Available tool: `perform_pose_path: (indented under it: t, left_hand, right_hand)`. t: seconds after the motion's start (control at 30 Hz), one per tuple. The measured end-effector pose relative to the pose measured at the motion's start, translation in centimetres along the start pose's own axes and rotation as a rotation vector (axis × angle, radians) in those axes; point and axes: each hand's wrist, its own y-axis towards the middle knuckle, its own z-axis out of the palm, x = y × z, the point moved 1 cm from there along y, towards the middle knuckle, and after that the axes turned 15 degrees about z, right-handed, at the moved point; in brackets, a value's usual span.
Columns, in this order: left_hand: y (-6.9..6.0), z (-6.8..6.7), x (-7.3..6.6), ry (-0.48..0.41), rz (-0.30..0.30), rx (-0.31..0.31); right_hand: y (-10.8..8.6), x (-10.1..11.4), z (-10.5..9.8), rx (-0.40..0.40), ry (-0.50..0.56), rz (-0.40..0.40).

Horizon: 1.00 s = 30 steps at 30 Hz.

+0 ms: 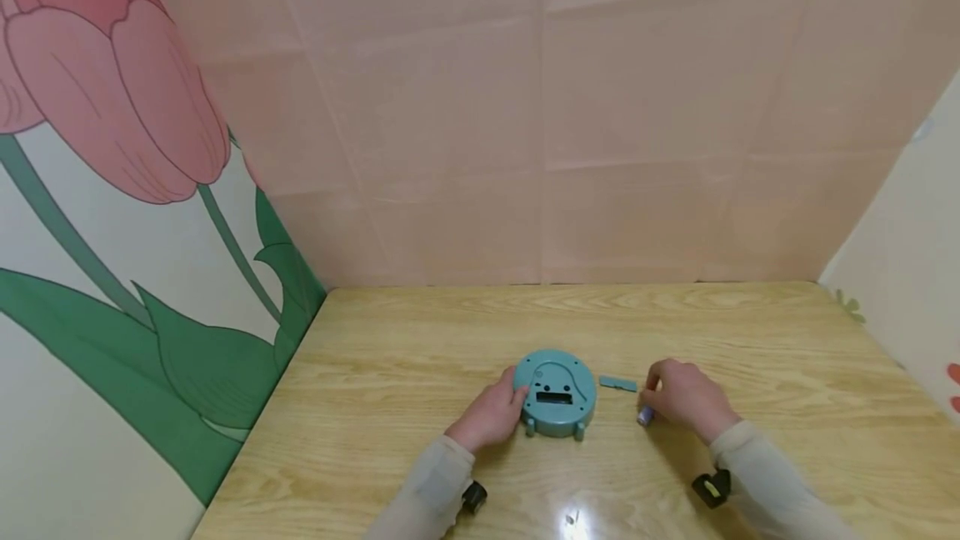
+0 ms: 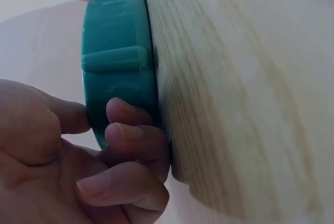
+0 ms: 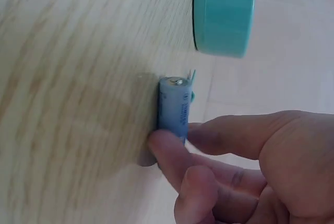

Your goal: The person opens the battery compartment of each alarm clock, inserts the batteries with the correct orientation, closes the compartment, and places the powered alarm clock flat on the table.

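Note:
A round teal clock (image 1: pixel 555 394) lies face down on the table, its back up and its dark battery slot uncovered. My left hand (image 1: pixel 491 412) grips the clock's left edge, the thumb on its back and fingers at its side. In the left wrist view, two stubby feet stick out from the clock's rim (image 2: pixel 112 31). Right of the clock, my right hand (image 1: pixel 686 397) pinches a blue-grey battery (image 3: pixel 175 104) between thumb and fingers, low at the table surface. Between clock and right hand lies the thin teal battery cover (image 1: pixel 618 383).
The wood-grain table (image 1: pixel 405 332) runs back to a wall hung with a creased pink sheet (image 1: pixel 450 107). A wall painted with tulips (image 1: pixel 127 82) borders the left side, and a pale wall (image 1: pixel 911 273) the right.

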Motion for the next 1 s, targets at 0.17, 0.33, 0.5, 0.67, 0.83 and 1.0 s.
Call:
perform_pose_path:
  t: [0.17, 0.33, 0.5, 0.67, 0.83, 1.0]
  left_hand:
    - [0.0, 0.1, 0.0, -0.005, -0.013, 0.005]
    - [0.1, 0.1, 0.0, 0.0, -0.009, 0.002]
    - [0.2, 0.1, 0.0, 0.005, -0.005, -0.001]
    - [0.2, 0.1, 0.0, 0.005, -0.008, -0.002]
    - [0.1, 0.1, -0.1, 0.003, -0.005, -0.008]
    - [0.0, 0.2, -0.1, 0.0, -0.005, -0.009]
  right_hand:
    - [-0.5, 0.5, -0.2, -0.024, -0.054, -0.034]
    - [-1.0, 0.9, -0.2, 0.021, -0.066, -0.073]
    - [-1.2, 0.9, -0.1, -0.007, -0.08, -0.111]
    - [-1.2, 0.8, 0.1, -0.004, -0.083, -0.119]
    - [-1.3, 1.0, 0.5, 0.008, -0.051, -0.137]
    - [-1.4, 1.3, 0.9, -0.002, -0.037, -0.183]
